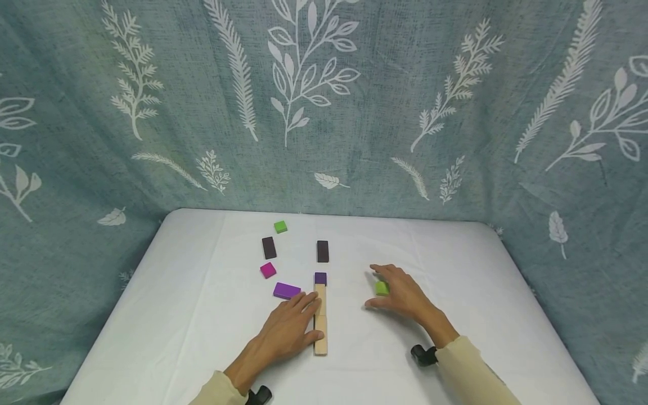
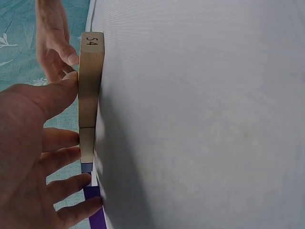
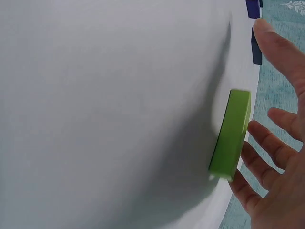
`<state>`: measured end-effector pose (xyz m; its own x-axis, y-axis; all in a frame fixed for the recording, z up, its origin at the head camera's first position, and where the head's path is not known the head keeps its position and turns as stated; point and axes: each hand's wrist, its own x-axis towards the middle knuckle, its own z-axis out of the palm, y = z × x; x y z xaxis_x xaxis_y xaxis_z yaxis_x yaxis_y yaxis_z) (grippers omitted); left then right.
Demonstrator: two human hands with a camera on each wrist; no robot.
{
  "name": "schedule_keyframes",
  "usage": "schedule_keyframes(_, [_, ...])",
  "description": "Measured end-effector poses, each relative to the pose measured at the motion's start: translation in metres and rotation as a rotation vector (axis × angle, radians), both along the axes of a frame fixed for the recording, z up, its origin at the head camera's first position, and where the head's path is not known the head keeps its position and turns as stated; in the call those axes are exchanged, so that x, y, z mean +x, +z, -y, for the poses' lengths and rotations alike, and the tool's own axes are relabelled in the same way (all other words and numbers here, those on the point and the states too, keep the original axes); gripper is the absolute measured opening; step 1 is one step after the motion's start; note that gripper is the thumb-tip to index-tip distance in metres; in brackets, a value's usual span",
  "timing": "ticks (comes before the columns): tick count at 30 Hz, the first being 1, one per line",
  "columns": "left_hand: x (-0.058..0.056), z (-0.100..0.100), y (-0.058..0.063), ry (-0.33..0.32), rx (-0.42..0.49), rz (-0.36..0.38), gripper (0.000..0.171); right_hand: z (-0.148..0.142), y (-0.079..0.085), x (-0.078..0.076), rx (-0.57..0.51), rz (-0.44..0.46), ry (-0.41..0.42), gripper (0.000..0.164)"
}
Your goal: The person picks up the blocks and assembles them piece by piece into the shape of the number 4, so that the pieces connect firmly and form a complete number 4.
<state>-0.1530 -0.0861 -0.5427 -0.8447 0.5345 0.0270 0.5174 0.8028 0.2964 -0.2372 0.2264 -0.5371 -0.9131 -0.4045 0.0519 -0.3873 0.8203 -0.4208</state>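
Two plain wooden blocks lie end to end in a line, the nearer wooden block (image 2: 90, 81) marked 54, with a small dark purple block (image 1: 320, 278) at the far end. My left hand (image 1: 291, 326) rests on this row from the left, thumb on the near block and extended fingers along the row. Its outer fingers reach over a longer purple block (image 1: 284, 290), seen beside the row. To the right, my right hand (image 1: 400, 292) is spread over a green block (image 3: 231, 133), thumb held away from it and fingers at its far side, partly hiding it in the head view.
Beyond the row lies a dark brown block (image 1: 322, 251). Further left are another dark brown block (image 1: 269, 247), a magenta block (image 1: 268, 270) and a small green block (image 1: 280, 226). A white cloth covers the table (image 1: 202, 337); a patterned teal curtain (image 1: 364, 140) hangs behind.
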Motion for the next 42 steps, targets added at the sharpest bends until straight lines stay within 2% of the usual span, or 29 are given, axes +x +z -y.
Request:
schedule_keyframes(11, [0.001, -0.001, -0.001, -0.005, 0.006, -0.003, 0.067, -0.027, -0.004, 0.008, 0.025, -0.018, -0.045, 0.084])
schedule_keyframes(20, [0.001, -0.001, 0.000, 0.001, 0.012, 0.011, 0.068, -0.039, -0.007, 0.011, 0.051, -0.008, -0.081, 0.066])
schedule_keyframes(33, [0.001, 0.000, -0.001, 0.003, 0.014, 0.005, 0.067, -0.041, -0.015, 0.010, 0.051, -0.097, -0.056, 0.044])
schedule_keyframes(42, [0.000, 0.000, -0.003, 0.008, 0.017, 0.009, 0.068, -0.040, -0.013, 0.010, 0.039, -0.106, -0.044, 0.040])
